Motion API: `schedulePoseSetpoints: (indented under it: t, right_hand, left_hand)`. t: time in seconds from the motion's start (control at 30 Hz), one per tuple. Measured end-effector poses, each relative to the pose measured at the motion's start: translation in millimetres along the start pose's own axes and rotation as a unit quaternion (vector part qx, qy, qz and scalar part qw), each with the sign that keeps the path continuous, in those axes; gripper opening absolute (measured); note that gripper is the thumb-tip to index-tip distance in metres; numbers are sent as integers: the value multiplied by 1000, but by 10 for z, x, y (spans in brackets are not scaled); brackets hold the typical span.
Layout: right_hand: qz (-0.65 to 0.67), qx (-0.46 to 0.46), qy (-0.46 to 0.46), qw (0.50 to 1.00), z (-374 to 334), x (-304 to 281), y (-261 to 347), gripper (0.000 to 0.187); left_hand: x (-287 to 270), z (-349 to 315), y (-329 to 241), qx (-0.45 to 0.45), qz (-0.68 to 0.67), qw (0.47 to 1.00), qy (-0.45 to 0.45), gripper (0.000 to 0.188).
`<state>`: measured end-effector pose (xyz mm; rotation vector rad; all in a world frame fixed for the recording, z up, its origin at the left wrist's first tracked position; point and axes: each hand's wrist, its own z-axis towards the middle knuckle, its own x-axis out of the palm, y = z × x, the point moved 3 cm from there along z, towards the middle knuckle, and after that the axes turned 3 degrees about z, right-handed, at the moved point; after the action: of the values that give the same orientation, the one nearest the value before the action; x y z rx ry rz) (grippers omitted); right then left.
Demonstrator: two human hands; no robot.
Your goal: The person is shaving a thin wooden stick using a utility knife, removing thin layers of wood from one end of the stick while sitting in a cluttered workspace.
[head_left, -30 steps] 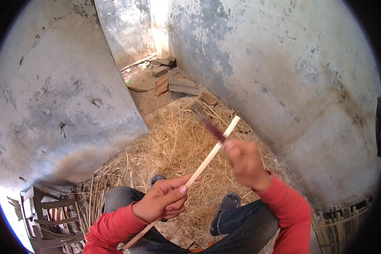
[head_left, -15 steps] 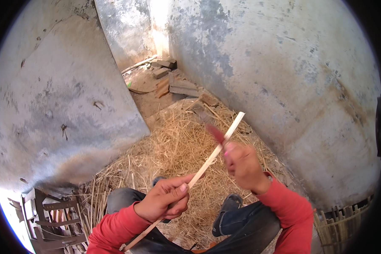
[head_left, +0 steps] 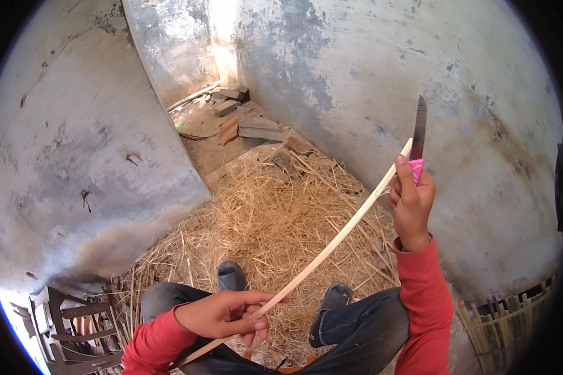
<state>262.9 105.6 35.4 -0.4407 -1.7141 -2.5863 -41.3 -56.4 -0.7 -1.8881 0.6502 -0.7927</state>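
Note:
A long, pale strip of split bamboo or wood (head_left: 331, 247) slants from my lap up to the right, bowed slightly. My left hand (head_left: 228, 314) is closed around its lower part, thumb on top. Raised on the right, my right hand (head_left: 413, 203) grips a knife by its pink handle, with the dark blade (head_left: 420, 128) pointing up. The strip's far end lies against that hand's thumb and fingers, just beside the handle. Whether these fingers also pinch the strip I cannot tell. A thin curled shaving hangs from the strip below the right hand.
Straw-like shavings (head_left: 275, 206) cover the floor around my shoes. Stained walls (head_left: 469, 187) rise to the right and left. Bricks and tile pieces (head_left: 259, 128) lie in the far corner. A dark slatted wooden frame (head_left: 84, 325) is at lower left, a slatted basket-like piece (head_left: 503, 331) at lower right.
My right hand has moved up and right with the knife, whose blade now points upward. The strip's far end has swung right and up. My left hand has dropped slightly lower left.

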Motion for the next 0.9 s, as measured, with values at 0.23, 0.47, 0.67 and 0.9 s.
schedulePoseSetpoints:
  t: [0.23,0.47,0.67,0.9]
  right_hand:
    - [-27,117,108,987,-65,-154,-157,55]
    - [-46,95,101,989,-115,13,-102,60]
    - [-53,108,171,978,-152,10,-108,60]
    - [-34,161,169,972,-229,140,-152,58]
  left_hand:
    - [-56,-101,75,-1,4,998,-70,52]
    - [11,-103,-15,-4,0,996,-89,49]
    - [6,-123,-33,-3,4,995,-97,49]
    - [-13,-88,-40,9,-30,994,-107,49]
